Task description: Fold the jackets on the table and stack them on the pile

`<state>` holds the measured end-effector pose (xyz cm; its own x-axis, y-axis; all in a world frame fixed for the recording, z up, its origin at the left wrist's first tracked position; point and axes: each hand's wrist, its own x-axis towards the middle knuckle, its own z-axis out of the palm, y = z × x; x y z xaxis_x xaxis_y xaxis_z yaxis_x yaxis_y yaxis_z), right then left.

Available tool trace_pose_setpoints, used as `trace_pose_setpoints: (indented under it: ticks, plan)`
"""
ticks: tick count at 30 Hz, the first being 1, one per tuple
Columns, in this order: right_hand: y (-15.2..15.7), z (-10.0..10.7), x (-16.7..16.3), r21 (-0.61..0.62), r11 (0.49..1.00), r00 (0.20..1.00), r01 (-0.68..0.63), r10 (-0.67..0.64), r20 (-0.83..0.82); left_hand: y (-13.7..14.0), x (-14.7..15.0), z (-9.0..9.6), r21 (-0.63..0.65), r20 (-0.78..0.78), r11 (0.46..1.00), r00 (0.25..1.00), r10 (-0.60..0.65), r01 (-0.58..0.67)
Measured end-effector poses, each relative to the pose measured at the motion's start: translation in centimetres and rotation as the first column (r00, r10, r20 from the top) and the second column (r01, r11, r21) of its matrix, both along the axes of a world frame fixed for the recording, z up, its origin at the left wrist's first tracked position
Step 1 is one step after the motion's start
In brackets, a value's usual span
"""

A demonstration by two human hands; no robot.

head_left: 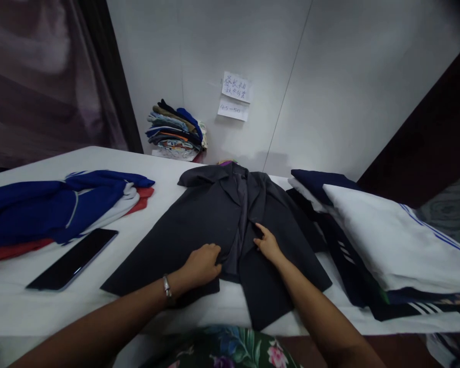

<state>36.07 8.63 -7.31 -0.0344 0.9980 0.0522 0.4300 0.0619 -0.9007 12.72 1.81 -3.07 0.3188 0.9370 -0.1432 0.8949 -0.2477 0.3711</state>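
A dark grey suit jacket (210, 214) lies spread on the white-covered table, collar away from me and front parted, so the grey lining (240, 204) shows. My left hand (202, 265), with a silver bracelet at the wrist, is closed on the lower front edge of one panel; its fingertips are partly hidden. Over the opposite panel, just below the lapel, my right hand (270, 245) touches the cloth. Its index finger is stretched out, apart from the thumb.
Blue, white and red garments (99, 199) lie at the left beside a black phone (72, 260). A pile of white and navy clothes (391, 235) rises at the right. Folded clothes (176, 128) are stacked by the back wall, under handwritten paper notes (234, 94).
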Motion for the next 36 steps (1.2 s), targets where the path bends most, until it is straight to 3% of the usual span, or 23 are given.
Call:
trace_pose_setpoints:
  ticks: [3,5,7,9,10,12,13,15,16,18,20,22,24,27,30,33,36]
  plan:
    - [0.6,1.9,1.5,-0.062,0.997,0.993,0.040,-0.047,-0.107,2.8,-3.3,2.0,-0.152,0.175,0.980,0.972,0.155,-0.129]
    - [1.7,4.3,4.0,-0.004,0.995,0.981,0.099,-0.098,-0.169,5.1,-7.1,5.2,-0.105,0.267,0.949,0.910,0.316,-0.298]
    - [3.5,7.1,7.6,0.092,0.972,0.962,0.217,-0.197,-0.191,7.5,-11.8,9.2,-0.003,0.280,0.851,0.817,0.504,-0.524]
    - [5.5,9.9,11.6,0.159,0.916,0.926,0.369,-0.348,-0.148,9.3,-16.0,13.1,0.063,0.228,0.767,0.758,0.611,-0.638]
    - [6.4,11.0,13.4,0.173,0.871,0.888,0.460,-0.447,-0.109,9.9,-17.5,14.5,0.103,0.200,0.719,0.723,0.662,-0.687]
    - [7.3,12.8,16.1,0.172,0.835,0.852,0.523,-0.517,-0.081,10.2,-18.6,15.9,0.272,0.151,0.635,0.684,0.714,-0.723]
    - [7.2,13.4,16.7,0.182,0.826,0.844,0.533,-0.533,-0.055,9.8,-18.2,15.7,0.369,0.119,0.636,0.713,0.691,-0.678]
    - [5.8,14.1,16.3,0.246,0.832,0.858,0.498,-0.513,-0.002,7.8,-15.6,13.5,0.498,0.019,0.726,0.843,0.538,-0.474]
    - [4.4,14.1,15.3,0.288,0.847,0.881,0.447,-0.472,0.020,6.4,-13.9,11.7,0.441,-0.029,0.843,0.935,0.355,-0.307]
    - [0.8,13.5,12.1,0.329,0.910,0.959,0.253,-0.281,0.040,3.0,-10.4,7.6,0.276,-0.043,0.960,0.997,0.060,-0.046]
    - [-3.4,11.8,8.2,0.249,0.967,0.997,-0.056,0.040,0.070,-0.3,-8.0,3.6,0.149,-0.011,0.979,0.990,-0.140,0.140]
    - [-7.1,9.1,4.8,0.092,0.939,0.938,-0.333,0.319,0.137,-2.6,-7.2,0.7,0.086,-0.002,0.977,0.981,-0.193,0.193]
    - [-9.5,5.8,2.9,0.009,0.896,0.864,-0.444,0.426,0.267,-3.8,-7.4,-1.1,0.089,-0.012,0.981,0.985,-0.174,0.175]
    - [-10.7,1.5,2.9,0.019,0.909,0.830,-0.416,0.371,0.416,-4.2,-7.8,-2.2,0.140,-0.056,0.975,0.985,-0.165,0.171]
    - [-10.5,-0.8,4.2,0.064,0.902,0.778,-0.427,0.330,0.534,-4.2,-7.2,-2.5,0.163,-0.150,0.964,0.971,-0.184,0.208]
    - [-9.7,-1.3,5.0,0.061,0.874,0.695,-0.482,0.339,0.634,-3.5,-6.1,-2.3,0.173,-0.233,0.965,0.960,-0.155,0.198]
    - [-8.5,-0.2,5.6,0.087,0.890,0.693,-0.448,0.284,0.663,-2.0,-5.6,-0.5,0.204,-0.248,0.966,0.963,-0.103,0.156]
